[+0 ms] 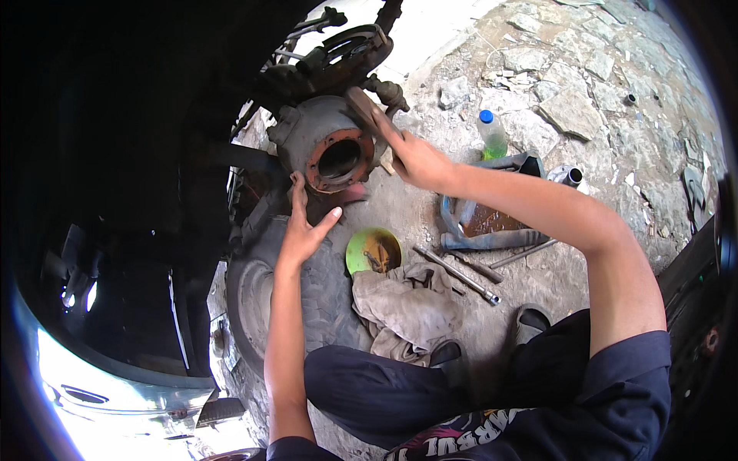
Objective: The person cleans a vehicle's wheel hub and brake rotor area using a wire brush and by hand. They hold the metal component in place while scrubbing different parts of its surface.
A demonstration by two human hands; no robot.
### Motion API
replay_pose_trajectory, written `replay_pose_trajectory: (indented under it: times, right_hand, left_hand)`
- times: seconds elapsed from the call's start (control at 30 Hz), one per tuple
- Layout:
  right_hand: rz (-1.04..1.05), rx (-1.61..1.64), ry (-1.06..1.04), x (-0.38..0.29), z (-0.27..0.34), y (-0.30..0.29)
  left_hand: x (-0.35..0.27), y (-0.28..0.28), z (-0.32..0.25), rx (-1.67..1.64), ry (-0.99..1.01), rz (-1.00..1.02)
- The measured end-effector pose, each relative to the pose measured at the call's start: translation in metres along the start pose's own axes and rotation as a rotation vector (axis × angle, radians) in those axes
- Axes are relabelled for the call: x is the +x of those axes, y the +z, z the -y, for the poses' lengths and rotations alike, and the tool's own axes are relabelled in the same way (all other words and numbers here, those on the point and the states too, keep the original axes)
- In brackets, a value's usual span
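A grey, ball-shaped axle housing end (314,124) is in front of me, with an orange-red bolt-hole flange (369,151) around its dark round opening. My right hand (420,161) grips a blurred, elongated brown tool (363,109) against the upper right side of the housing; its exact kind cannot be made out. At the lower left of the flange is my left hand (304,233), thumb spread from the fingers. Its fingertips reach the housing's edge, and I see nothing held in it. Partly hidden beneath the flange lies a reddish thing (353,193).
Below the housing lies a tyre (326,299). On the ground are a green bowl (357,250), a dirty cloth (409,305), a socket wrench bar (461,276), a cut-open container (490,239) with brown liquid and a blue-capped bottle (493,138). Dark vehicle bodywork (115,144) fills the left.
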State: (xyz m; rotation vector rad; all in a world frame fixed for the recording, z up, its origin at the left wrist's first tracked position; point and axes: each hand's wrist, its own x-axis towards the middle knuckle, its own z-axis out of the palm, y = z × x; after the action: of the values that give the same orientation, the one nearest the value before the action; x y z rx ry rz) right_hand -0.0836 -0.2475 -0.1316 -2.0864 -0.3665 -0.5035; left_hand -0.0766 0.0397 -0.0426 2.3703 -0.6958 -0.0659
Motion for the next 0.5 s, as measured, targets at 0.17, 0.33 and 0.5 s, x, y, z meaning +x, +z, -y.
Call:
replay_pose_trajectory:
  times: [0.17, 0.33, 0.5]
  right_hand:
    - [0.053, -0.033, 0.01, -0.021, -0.009, 0.008]
    - [0.059, 0.051, -0.048, -0.039, -0.021, 0.002]
    - [0.082, 0.071, -0.005, 0.033, 0.009, -0.034]
  left_hand:
    - [0.001, 0.001, -0.001, -0.001, 0.001, -0.005]
    - [0.003, 0.0, -0.004, 0.017, -0.008, 0.005]
    - [0.001, 0.002, -0.008, -0.001, -0.013, -0.008]
